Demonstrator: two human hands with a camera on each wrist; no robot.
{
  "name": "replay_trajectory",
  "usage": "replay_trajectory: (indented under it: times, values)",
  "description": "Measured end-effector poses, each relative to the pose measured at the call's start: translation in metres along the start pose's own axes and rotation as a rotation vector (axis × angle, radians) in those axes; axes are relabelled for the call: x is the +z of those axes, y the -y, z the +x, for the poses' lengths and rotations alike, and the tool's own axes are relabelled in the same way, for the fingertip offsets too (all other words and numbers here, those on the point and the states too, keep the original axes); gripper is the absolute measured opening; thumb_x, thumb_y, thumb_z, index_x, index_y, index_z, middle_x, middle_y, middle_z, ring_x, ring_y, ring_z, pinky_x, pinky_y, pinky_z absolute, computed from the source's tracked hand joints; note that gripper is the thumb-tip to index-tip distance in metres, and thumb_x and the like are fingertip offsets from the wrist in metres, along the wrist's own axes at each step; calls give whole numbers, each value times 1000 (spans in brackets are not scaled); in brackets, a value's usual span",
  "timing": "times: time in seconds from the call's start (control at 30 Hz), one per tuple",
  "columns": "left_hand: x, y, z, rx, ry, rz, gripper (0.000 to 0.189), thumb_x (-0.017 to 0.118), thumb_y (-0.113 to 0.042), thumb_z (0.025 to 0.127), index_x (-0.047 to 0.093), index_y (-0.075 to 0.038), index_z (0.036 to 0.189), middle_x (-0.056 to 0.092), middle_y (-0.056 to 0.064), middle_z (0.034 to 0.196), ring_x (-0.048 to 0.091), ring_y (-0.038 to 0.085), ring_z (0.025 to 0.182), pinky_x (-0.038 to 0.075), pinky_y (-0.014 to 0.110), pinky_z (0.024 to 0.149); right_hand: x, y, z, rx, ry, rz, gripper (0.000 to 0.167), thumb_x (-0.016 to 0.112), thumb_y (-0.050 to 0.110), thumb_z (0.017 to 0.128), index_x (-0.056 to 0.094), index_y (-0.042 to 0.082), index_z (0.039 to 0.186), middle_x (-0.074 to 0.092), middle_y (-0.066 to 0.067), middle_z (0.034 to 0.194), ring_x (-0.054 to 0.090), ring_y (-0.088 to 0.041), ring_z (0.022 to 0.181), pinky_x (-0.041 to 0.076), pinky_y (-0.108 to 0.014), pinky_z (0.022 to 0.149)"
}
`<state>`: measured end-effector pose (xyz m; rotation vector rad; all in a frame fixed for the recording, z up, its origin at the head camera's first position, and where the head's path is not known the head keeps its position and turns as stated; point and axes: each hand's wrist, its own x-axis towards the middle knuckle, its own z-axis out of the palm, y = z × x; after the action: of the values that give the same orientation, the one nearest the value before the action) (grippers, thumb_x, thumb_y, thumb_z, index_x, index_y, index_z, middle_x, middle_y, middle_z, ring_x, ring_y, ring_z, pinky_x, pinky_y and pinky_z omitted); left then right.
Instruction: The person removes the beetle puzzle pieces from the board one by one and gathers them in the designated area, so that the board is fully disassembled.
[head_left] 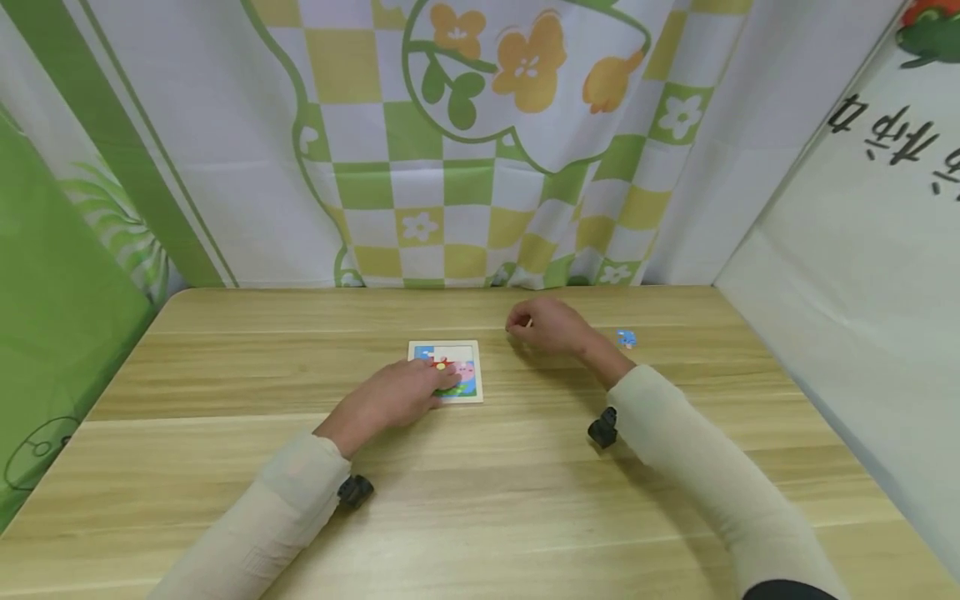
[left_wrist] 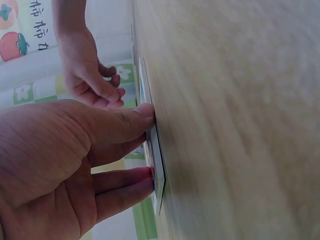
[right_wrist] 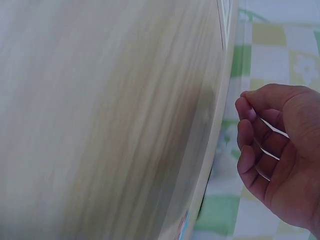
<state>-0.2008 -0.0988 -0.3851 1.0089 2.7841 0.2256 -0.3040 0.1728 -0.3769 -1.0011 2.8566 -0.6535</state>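
A small square picture puzzle (head_left: 468,392) with a pale frame lies flat on the table, and a pale bare patch shows in the upper part of its picture. My left hand (head_left: 401,392) rests on its left side, fairly straight fingers on the picture and the thumb (left_wrist: 144,111) at the near edge. To the right of the puzzle, my right hand (head_left: 551,325) hovers above the table. Its fingers are loosely curled, the thumb tip meets the index finger (right_wrist: 245,107), and nothing shows between them. A blue puzzle piece (head_left: 626,337) lies beyond the right wrist.
The wooden table (head_left: 480,517) ends at the back against a checked curtain (head_left: 465,183). A green and white cloth (head_left: 67,275) hangs on the left, and a white sheet with writing (head_left: 862,275) on the right. Both wrists wear small black cameras (head_left: 602,428).
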Motion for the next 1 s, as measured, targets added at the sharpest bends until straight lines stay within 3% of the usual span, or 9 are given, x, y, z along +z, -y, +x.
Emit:
replay_trajectory:
  times: [0.27,0.47,0.7,1.0]
  values:
    - [2,-1,-1,-4,0,-1,46,68,-18,102,60,-11,146,64,17,136,63,36,119,53,50,92,20,27,18,-88,60,46,12,66,13,100,77,9,102,75,1,96,65,-13,86,52,-36,81]
    - [2,0,-3,8,-14,32,46,65,-19,103,58,-12,148,58,17,144,56,42,129,52,53,95,29,45,30,-158,110,37,13,64,11,101,77,10,103,74,3,98,63,-12,83,52,-32,80]
    - [2,1,-5,7,-17,-17,47,65,-20,103,57,-13,149,54,16,147,49,40,136,52,54,96,39,54,41,-183,175,73,16,63,12,103,79,10,108,74,2,108,63,-11,87,51,-29,81]
    - [2,2,-4,24,-28,-8,45,66,-19,103,59,-12,147,55,17,147,57,41,127,53,53,92,43,60,44,-188,199,96,19,65,13,103,80,12,114,73,1,114,64,-11,103,50,-31,91]
